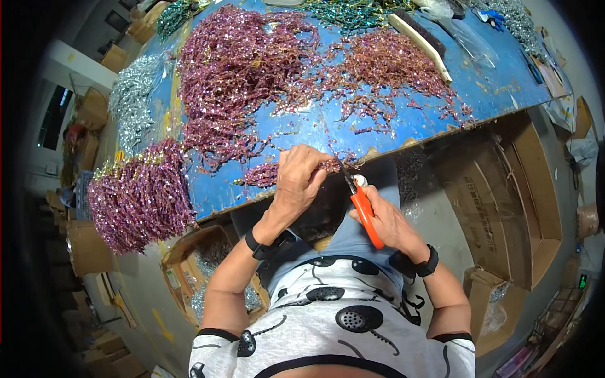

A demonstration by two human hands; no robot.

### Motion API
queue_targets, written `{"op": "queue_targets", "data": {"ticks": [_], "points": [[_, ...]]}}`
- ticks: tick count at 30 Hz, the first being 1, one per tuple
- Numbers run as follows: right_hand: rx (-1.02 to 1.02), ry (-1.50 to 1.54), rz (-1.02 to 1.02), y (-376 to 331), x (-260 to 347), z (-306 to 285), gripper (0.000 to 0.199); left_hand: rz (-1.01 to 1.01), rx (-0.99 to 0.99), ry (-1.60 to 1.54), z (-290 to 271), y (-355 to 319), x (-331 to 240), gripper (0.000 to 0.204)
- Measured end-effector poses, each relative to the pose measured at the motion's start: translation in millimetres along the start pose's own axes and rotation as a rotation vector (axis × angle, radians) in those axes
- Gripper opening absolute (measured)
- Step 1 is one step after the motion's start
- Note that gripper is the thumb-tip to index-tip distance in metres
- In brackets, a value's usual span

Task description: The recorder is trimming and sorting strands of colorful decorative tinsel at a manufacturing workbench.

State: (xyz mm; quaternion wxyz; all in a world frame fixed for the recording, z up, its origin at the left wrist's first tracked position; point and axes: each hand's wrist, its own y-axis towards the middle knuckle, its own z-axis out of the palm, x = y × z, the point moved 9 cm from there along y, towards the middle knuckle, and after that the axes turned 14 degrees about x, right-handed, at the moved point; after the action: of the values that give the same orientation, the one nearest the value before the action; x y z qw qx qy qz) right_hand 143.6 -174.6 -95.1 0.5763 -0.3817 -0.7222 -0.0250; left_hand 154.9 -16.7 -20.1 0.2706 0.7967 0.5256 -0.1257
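The left hand (297,179) pinches the pink bundle (260,176) along the edge of the worktop (498,77), the right hand (392,220) grips scissors (364,213), and blades should close (I'd say, watching) clear of those fingers (315,157).

A blue table (510,80) is flanked by cardboard boxes (88,246). The grey floor (189,343) is marked in yellow.
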Motion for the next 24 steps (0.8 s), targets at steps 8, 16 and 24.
{"op": "queue_targets", "data": {"ticks": [8, 16, 24], "points": [[-0.089, 0.055, -0.031, -5.6, 5.8, -13.8, 0.038, 0.008, -0.015, 0.036, 1.4, -2.0, -0.3, 0.023], [-0.123, 0.005, 0.003, -4.4, -3.7, -13.2, 0.051, -0.002, -0.035, 0.069, 0.1, -1.2, -2.6, 0.027], [-0.050, 0.032, -0.010, -16.4, 1.7, -13.0, 0.044, -0.013, -0.055, 0.075, -0.6, -0.8, -3.1, 0.028]]}}
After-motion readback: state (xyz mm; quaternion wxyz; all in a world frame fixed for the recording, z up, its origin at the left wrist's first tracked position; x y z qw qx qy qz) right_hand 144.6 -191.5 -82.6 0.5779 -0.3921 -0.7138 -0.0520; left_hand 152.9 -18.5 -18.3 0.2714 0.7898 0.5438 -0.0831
